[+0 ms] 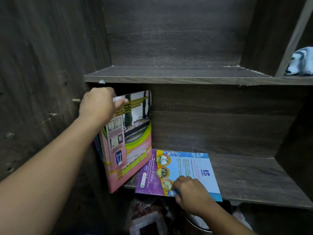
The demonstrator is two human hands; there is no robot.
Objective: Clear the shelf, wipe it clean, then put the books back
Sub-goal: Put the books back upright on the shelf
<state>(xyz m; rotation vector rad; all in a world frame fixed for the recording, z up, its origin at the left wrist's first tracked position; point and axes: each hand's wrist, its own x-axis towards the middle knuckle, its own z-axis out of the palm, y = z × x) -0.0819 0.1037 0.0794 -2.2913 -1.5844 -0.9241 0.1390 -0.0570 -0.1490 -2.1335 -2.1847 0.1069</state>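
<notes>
Left fingers (121,101) round upright pink book (130,141), right fingers (177,184) round flat blue book (194,165)

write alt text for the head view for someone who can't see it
Left hand grips the top of a tilted pink book at the left of a dark wooden shelf; right hand holds the front edge of a blue book lying flat beside it.

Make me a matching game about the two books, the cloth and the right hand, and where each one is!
1. pink book
2. blue and purple book
3. cloth
4. right hand

A. lying flat on the lower shelf
B. on the upper shelf, far right
C. standing on edge, left hand gripping its top
D. at the flat book's near edge

Pairs: 1-C, 2-A, 3-B, 4-D
</notes>
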